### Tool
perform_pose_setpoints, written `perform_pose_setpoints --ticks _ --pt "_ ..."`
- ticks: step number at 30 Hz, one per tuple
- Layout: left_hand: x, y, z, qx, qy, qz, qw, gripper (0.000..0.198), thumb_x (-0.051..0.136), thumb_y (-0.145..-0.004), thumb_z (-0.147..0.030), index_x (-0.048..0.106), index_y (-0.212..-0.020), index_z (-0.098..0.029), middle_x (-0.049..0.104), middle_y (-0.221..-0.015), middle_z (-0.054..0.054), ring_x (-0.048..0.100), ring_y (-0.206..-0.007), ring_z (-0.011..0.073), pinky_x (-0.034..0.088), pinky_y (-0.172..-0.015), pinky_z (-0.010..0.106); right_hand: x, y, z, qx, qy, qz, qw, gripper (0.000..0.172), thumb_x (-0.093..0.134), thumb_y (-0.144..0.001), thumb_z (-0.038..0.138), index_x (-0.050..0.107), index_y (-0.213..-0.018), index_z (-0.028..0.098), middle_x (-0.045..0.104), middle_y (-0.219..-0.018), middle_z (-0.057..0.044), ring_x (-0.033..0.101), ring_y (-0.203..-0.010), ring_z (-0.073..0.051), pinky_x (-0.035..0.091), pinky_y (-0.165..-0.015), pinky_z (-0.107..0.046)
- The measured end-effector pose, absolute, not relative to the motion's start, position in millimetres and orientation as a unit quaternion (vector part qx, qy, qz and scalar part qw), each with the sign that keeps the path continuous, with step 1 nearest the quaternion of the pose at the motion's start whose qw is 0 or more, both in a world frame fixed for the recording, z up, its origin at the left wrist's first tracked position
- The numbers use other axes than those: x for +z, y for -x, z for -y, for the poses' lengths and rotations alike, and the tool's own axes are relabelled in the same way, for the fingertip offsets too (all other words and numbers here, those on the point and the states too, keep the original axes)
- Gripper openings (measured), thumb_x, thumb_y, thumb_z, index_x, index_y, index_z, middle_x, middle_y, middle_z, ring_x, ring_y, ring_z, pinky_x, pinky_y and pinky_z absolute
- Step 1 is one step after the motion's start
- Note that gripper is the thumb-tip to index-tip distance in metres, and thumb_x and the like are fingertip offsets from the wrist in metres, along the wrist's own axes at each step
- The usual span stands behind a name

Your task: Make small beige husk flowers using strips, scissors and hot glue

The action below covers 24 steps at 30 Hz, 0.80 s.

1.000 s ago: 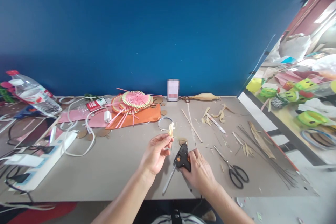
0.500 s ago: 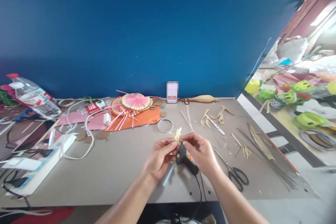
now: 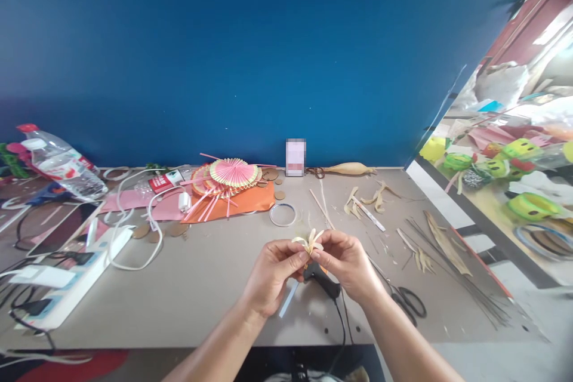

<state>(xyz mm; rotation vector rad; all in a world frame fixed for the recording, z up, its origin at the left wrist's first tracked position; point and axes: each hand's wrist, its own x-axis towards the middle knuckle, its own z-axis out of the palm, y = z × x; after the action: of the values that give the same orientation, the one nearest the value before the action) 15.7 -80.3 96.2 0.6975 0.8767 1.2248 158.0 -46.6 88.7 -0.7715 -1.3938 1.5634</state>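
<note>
A small pale-yellow flower with narrow curling petals (image 3: 310, 241) is held up between both hands. My left hand (image 3: 278, 268) pinches its base from the left between thumb and fingertips. My right hand (image 3: 344, 258) is closed with its thumb and index finger at the flower's right side. Below the hands a black glue gun (image 3: 326, 282) lies on the table, partly covered by them, with a translucent glue stick (image 3: 289, 299) jutting from it toward the front. Black-handled scissors (image 3: 408, 303) rest to the right of my right forearm.
Dried husk strips (image 3: 447, 245) and thin wires lie at the right, near a marker pen (image 3: 370, 215). A silver ring (image 3: 283, 215), paper rosettes (image 3: 233, 173) and a husk figure (image 3: 351, 168) sit along the back. At left are a power strip (image 3: 83, 280) and plastic bottles (image 3: 67, 164).
My hands have turned the flower so its petals now spread open toward the camera. The right fingers have moved up beside the petals. The view has shifted slightly.
</note>
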Motion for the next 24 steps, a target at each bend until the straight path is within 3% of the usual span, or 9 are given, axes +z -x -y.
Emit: perform_pose_setpoints --ticks 7,15,24 --pt "105 -14 87 0.546 -0.441 -0.416 0.579 0.016 0.065 -0.070 -0.024 0.064 -0.059 -0.013 0.048 -0.054 -0.002 0.044 -0.052 0.0074 0.038 -0.050 0.019 95 -157 55 0.569 0.336 0.599 0.452 0.014 0.063 -0.072 0.031 0.060 -0.073 0.017 0.058 -0.069 -0.002 0.055 -0.062 -0.013 0.046 -0.058 -0.027" --pt "109 -10 90 0.553 -0.529 -0.399 0.505 0.016 0.063 -0.072 -0.019 0.064 -0.057 -0.014 0.053 -0.059 0.001 0.048 -0.056 0.0094 0.038 -0.053 0.021 103 -159 61 0.519 0.341 0.629 0.467 0.010 0.066 -0.070 0.024 0.059 -0.069 0.017 0.058 -0.066 -0.001 0.052 -0.062 -0.012 0.044 -0.060 -0.026" --pt "98 -9 89 0.582 -0.530 -0.379 0.486 0.009 0.063 -0.071 -0.021 0.068 -0.065 -0.016 0.058 -0.064 0.003 0.051 -0.060 0.0120 0.040 -0.057 0.023 101 -159 66 0.464 0.334 0.659 0.489 0.004 0.062 -0.073 0.020 0.061 -0.077 0.019 0.059 -0.068 -0.001 0.055 -0.063 -0.013 0.045 -0.059 -0.025"
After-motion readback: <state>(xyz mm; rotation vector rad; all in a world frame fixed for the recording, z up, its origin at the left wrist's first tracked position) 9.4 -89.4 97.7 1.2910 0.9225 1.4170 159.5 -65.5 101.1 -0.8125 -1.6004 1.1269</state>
